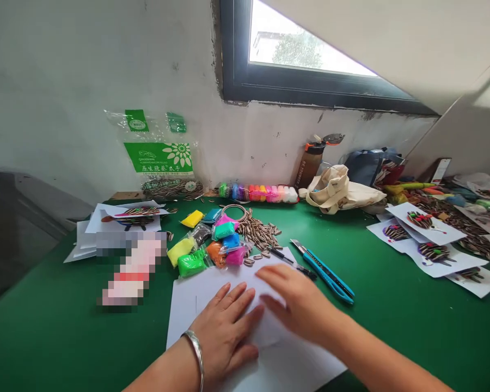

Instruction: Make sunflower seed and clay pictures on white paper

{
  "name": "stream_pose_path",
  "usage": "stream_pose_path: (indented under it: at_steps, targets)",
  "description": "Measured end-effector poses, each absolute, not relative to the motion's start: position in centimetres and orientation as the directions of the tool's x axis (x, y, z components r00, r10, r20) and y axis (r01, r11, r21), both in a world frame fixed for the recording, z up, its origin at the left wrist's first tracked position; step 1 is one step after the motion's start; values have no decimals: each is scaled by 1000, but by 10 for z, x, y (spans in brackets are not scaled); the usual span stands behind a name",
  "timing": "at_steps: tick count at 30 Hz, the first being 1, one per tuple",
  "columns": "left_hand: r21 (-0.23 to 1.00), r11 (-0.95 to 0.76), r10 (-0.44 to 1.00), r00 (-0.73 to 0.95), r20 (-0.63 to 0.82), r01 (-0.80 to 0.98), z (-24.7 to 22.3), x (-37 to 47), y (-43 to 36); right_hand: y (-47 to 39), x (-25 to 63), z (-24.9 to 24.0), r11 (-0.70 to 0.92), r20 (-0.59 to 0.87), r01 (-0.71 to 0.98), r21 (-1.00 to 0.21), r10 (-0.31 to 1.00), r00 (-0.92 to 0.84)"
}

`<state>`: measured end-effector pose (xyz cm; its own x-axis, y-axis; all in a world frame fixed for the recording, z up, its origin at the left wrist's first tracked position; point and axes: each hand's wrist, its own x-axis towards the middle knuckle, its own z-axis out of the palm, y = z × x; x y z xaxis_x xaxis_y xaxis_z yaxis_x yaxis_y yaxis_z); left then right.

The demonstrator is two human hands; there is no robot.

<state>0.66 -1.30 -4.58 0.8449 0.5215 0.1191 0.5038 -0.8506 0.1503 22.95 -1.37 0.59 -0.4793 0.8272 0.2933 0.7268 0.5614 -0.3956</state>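
Observation:
A sheet of white paper (183,321) lies on the green table in front of me, with a short dark line near its left side. My left hand (228,329), a silver bangle at the wrist, rests flat on it with fingers spread. Over the paper's right part is my right hand (296,299), slightly blurred, thumb and fingers apart and nothing visible in them. Just beyond the paper sit several small bags of coloured clay (191,264) and a heap of striped sunflower seeds (259,231). A black pen (292,262) and a blue utility knife (326,275) lie near my right hand.
Paper sheets with seed pictures lie at left (122,212) and right (433,253). Along the wall stand a seed bag (159,158), a row of coloured clay (261,193), a brown bottle (309,166) and a cloth bag (335,190). More seeds (477,228) cover the far right.

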Motion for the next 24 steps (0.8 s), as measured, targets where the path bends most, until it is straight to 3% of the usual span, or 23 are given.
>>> stream_pose_path:
  at_steps: [3, 5, 13, 15, 16, 17, 19, 20, 22, 24]
  targets:
    - [164, -848, 524, 844, 115, 504, -43, 6, -11, 15, 251, 2, 249, 216, 952, -179, 954, -208]
    - [178, -849, 518, 851, 87, 498, -39, 6, -10, 26, 260, -7, 174, 192, 982, -68, 969, -158]
    - [249, -835, 508, 861, 9, 490, -27, 8, -4, 24, 263, -25, 173, 245, 982, -80, 958, -149]
    - [262, -836, 502, 865, 13, 482, -26, 9, -4, 18, 258, -19, 151, 303, 973, -173, 948, -93]
    - [265, -837, 501, 865, 20, 478, -25, 10, -4, 13, 254, -15, 154, 326, 950, -272, 943, -59]
    - [263, -839, 500, 865, 26, 477, -25, 11, -5, 8, 247, -12, 167, 338, 876, -452, 941, -5]
    - [239, -840, 509, 860, 36, 487, -25, 14, -10, -2, 232, -6, 198, 229, 543, -816, 973, -11]
    - [222, -838, 520, 853, 47, 499, -24, 14, -14, -6, 223, -5, 133, 112, 331, -934, 990, -83]
    - [196, -827, 549, 832, 81, 527, -24, 14, -22, -11, 210, -6, -75, -73, -4, -997, 972, -222]
    - [188, -816, 570, 815, 102, 547, -25, 10, -27, -9, 204, -12, -202, -153, -171, -964, 952, -264]
